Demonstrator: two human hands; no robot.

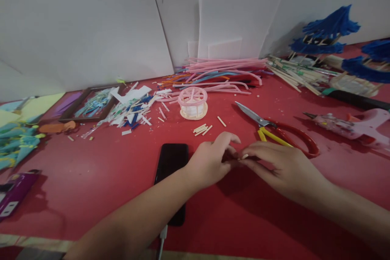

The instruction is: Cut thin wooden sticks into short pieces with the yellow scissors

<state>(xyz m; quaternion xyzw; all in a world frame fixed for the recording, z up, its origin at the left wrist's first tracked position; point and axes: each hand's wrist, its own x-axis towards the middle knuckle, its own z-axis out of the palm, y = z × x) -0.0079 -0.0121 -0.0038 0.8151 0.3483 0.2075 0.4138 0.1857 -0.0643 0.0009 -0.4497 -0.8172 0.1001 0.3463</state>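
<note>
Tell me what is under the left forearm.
A black phone lies on the red table; the left forearm covers its right lower part. A white cable leaves its near end.

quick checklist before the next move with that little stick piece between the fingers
1. Small stick piece pinched between both hands: ok.
2. Left hand and right hand meet at the fingertips: ok.
3. Scissors lie beside the right hand, blades pointing away: ok.
4. Cut sticks lie just beyond the hands: ok.
5. Pink wheel model stands upright on the red table: ok.
6. Glue on the piece: cannot tell.
</note>
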